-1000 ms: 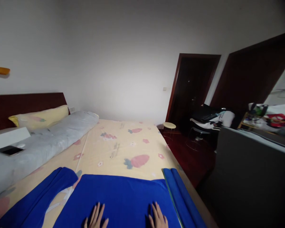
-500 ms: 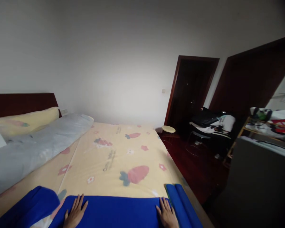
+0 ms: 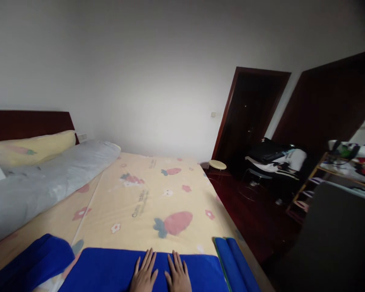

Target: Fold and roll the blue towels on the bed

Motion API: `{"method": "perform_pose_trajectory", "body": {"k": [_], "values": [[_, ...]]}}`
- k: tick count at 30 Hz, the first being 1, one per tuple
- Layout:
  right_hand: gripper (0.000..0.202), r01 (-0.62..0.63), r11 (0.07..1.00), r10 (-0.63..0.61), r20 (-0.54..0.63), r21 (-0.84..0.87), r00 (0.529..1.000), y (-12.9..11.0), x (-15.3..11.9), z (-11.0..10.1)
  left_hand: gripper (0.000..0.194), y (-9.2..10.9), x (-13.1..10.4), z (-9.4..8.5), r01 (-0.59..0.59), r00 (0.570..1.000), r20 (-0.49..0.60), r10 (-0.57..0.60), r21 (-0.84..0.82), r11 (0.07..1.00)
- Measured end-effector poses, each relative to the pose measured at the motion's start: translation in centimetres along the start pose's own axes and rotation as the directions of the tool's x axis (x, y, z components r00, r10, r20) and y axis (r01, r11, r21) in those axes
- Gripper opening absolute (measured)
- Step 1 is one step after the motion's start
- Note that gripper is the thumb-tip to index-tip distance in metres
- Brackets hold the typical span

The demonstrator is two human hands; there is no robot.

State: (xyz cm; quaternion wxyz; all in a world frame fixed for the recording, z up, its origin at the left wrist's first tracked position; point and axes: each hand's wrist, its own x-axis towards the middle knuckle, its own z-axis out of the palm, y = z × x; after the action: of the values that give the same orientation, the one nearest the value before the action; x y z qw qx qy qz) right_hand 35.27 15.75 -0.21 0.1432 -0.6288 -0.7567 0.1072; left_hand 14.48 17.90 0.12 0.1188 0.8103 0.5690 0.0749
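A blue cloth (image 3: 103,269) lies spread flat at the near edge of the bed, its lower part cut off by the frame. My left hand (image 3: 144,271) rests palm down near the cloth's middle, fingers stretched out. Close beside it, my right hand (image 3: 178,272) also lies flat on the cloth with its fingers apart. To the right are folded or rolled blue cloths (image 3: 235,261), side by side. Another bunched blue cloth (image 3: 39,259) sits to the left.
The bed has a yellow sheet (image 3: 109,202) with carrot and flower prints. A grey rolled quilt (image 3: 57,178) and a yellow pillow (image 3: 33,148) lie by the dark headboard (image 3: 27,123). A round stool (image 3: 217,165), piled clothes (image 3: 273,156) and a shelf (image 3: 310,182) stand at right.
Both hands have moved inward across the cloth, from its left and right sides to near its middle. The view has shifted slightly.
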Motion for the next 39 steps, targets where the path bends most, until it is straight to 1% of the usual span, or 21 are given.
{"method": "perform_pose_trajectory", "body": {"k": [1, 3, 5, 8, 10, 11, 12, 13, 15, 16, 18, 20, 21, 23, 25, 27, 29, 31, 32, 35, 39], "values": [[0.059, -0.020, 1.000, 0.020, 0.008, -0.005, 1.000, 0.0, 0.0, 0.2, 0.056, 0.3, 0.0, 0.0, 0.006, 1.000, 0.010, -0.006, -0.005, 1.000], [0.062, -0.084, 0.996, 0.084, -0.006, -0.042, 0.996, 1.9, -0.5, 0.1, 0.056, -1.2, -0.6, -0.6, 0.096, 0.995, -0.009, -0.096, 0.026, 0.995], [0.065, -0.213, 0.971, 0.206, -0.070, -0.110, 0.976, 5.6, -1.6, -0.6, 0.057, -4.9, -1.8, -1.6, 0.252, 0.967, -0.069, -0.246, 0.092, 0.963], [0.070, -0.349, 0.919, 0.321, -0.163, -0.183, 0.933, 11.3, -3.3, -1.9, 0.062, -11.6, -3.8, -3.3, 0.498, 0.865, -0.165, -0.474, 0.164, 0.852], [0.070, -0.362, 0.910, 0.331, -0.172, -0.203, 0.928, 12.9, -3.7, -2.2, 0.064, -14.4, -4.6, -4.3, 0.581, 0.813, -0.155, -0.561, 0.164, 0.797], [0.068, -0.365, 0.907, 0.332, -0.176, -0.211, 0.927, 12.8, -3.5, -2.2, 0.063, -14.7, -4.6, -4.6, 0.600, 0.799, -0.148, -0.582, 0.163, 0.783], [0.065, -0.366, 0.906, 0.331, -0.183, -0.214, 0.926, 11.9, -3.1, -1.9, 0.062, -14.2, -4.5, -4.7, 0.595, 0.803, -0.159, -0.575, 0.165, 0.786], [0.061, -0.352, 0.913, 0.316, -0.188, -0.209, 0.930, 10.3, -2.6, -1.5, 0.060, -13.0, -4.1, -4.6, 0.562, 0.825, -0.186, -0.534, 0.171, 0.809], [0.053, -0.237, 0.958, 0.209, -0.170, -0.163, 0.963, 5.6, -1.1, 0.1, 0.056, -8.7, -2.9, -3.7, 0.411, 0.897, -0.258, -0.359, 0.188, 0.892], [0.052, -0.132, 0.984, 0.115, -0.139, -0.121, 0.984, 2.8, -0.3, 1.1, 0.055, -6.2, -2.3, -2.9, 0.273, 0.944, -0.240, -0.226, 0.189, 0.943], [0.050, 0.008, 0.999, -0.010, -0.074, -0.032, 0.997, -2.0, 1.0, 3.1, 0.055, -1.6, -1.1, -1.1, 0.043, 0.993, -0.116, -0.026, 0.148, 0.988], [0.048, 0.055, 0.998, -0.055, -0.011, 0.018, 0.998, -4.5, 1.6, 4.3, 0.057, 0.9, -0.5, 0.2, -0.049, 0.999, -0.016, 0.051, 0.104, 0.993], [0.048, 0.071, 0.997, -0.071, 0.002, 0.024, 0.997, -4.5, 1.6, 4.4, 0.056, 1.1, -0.5, 0.5, -0.054, 0.999, 0.004, 0.054, 0.086, 0.995], [0.054, 0.064, 0.998, -0.064, -0.016, 0.000, 0.998, -2.2, 0.8, 3.6, 0.053, -0.7, -1.0, 0.3, 0.013, 1.000, -0.025, -0.012, 0.066, 0.998], [0.060, -0.039, 0.997, 0.034, -0.077, -0.059, 0.996, 2.2, -0.5, 1.8, 0.055, -4.5, -2.1, -0.7, 0.161, 0.984, -0.093, -0.153, 0.081, 0.984], [0.065, -0.201, 0.971, 0.182, -0.145, -0.130, 0.972, 7.1, -2.1, -0.1, 0.061, -9.3, -3.5, -2.2, 0.346, 0.932, -0.157, -0.326, 0.127, 0.930], [0.071, -0.315, 0.931, 0.278, -0.199, -0.186, 0.940, 11.0, -3.4, -1.4, 0.068, -14.1, -4.8, -3.4, 0.513, 0.852, -0.212, -0.478, 0.158, 0.844], [0.077, -0.376, 0.899, 0.323, -0.238, -0.224, 0.916, 13.2, -4.3, -1.8, 0.076, -18.0, -5.9, -4.1, 0.608, 0.787, -0.243, -0.567, 0.153, 0.779], [0.080, -0.392, 0.889, 0.333, -0.254, -0.237, 0.908, 13.7, -4.5, -1.7, 0.079, -19.4, -6.3, -4.3, 0.629, 0.770, -0.251, -0.586, 0.146, 0.764], [0.083, -0.416, 0.871, 0.339, -0.292, -0.260, 0.894, 13.7, -4.6, -1.1, 0.084, -21.5, -6.8, -4.0, 0.638, 0.758, -0.271, -0.594, 0.117, 0.761], [0.084, -0.426, 0.862, 0.351, -0.283, -0.274, 0.893, 13.4, -4.5, -0.7, 0.081, -21.6, -6.4, -3.5, 0.659, 0.737, -0.260, -0.624, 0.074, 0.748]]}}
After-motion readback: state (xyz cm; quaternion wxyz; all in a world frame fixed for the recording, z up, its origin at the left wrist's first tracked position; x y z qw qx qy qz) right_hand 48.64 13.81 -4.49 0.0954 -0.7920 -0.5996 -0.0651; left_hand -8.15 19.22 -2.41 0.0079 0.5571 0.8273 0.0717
